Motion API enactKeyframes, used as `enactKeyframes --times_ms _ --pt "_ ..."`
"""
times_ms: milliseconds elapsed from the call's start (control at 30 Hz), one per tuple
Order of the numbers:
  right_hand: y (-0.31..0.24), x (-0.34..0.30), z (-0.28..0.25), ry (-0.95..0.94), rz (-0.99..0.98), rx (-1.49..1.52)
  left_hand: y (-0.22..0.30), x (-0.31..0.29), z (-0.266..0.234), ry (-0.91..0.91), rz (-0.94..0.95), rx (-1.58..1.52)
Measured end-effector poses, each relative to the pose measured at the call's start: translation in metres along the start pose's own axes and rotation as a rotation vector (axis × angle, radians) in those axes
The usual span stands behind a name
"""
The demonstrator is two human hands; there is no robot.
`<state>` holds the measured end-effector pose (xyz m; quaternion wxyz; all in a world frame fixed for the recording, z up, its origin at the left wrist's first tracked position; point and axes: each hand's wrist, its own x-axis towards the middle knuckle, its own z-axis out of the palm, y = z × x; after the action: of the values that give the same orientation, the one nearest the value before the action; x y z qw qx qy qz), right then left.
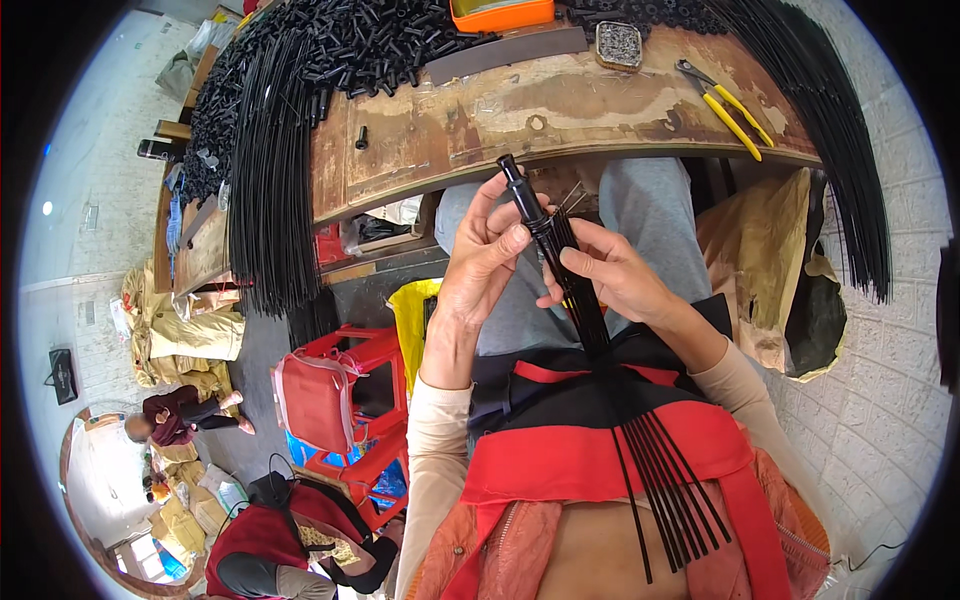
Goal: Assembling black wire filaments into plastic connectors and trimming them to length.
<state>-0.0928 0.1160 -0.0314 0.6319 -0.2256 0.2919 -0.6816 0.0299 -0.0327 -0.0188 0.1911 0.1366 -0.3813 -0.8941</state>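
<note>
Your left hand (485,245) grasps a black handle (522,192) by its lower part, thumb on one side and fingers on the other. Your right hand (628,280) pinches the bundle (588,318) of black rods just beside it. Both handle and bundle are in front of the bench (440,130), near its close edge, over your lap; the handle tilts with its narrow tip toward the bench, and the rods' far ends fan out over your red apron (580,460).

At the bench's far edge sits an orange box (505,18); you can't make out what it holds. Near it on the bench, a small clear tub (619,67) is full of tiny metal bits (618,44). Yellow-handled pliers (731,126) lie toward the bench's right end, and black parts (350,50) heap over its far left. Below the bench's right end stands a brown sack (755,260), its inside too dark to read.
</note>
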Motion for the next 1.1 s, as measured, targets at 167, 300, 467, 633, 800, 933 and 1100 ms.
enactKeyframes --times_ms 167,300,467,633,800,933,1100 --pt "0.004 -0.002 0.002 0.048 -0.032 -0.109 -0.002 0.001 0.000 -0.018 -0.024 0.017" --pt "0.001 -0.002 0.003 0.043 -0.026 -0.104 -0.013 0.000 0.000 -0.017 0.018 -0.104" --pt "0.001 -0.003 0.007 0.095 -0.070 -0.177 -0.011 -0.004 0.003 0.025 0.101 -0.051" --pt "0.000 -0.001 0.007 0.095 -0.065 -0.177 -0.010 -0.002 0.004 0.016 0.082 -0.060" --pt "0.000 0.000 0.009 0.093 -0.059 -0.190 -0.012 -0.003 0.002 0.015 0.081 -0.091" --pt "0.000 0.000 0.003 0.025 -0.028 -0.100 -0.009 -0.003 -0.002 -0.031 0.057 -0.048" --pt "0.001 0.000 0.006 0.054 -0.033 -0.114 -0.010 -0.006 0.000 0.013 0.066 -0.008"
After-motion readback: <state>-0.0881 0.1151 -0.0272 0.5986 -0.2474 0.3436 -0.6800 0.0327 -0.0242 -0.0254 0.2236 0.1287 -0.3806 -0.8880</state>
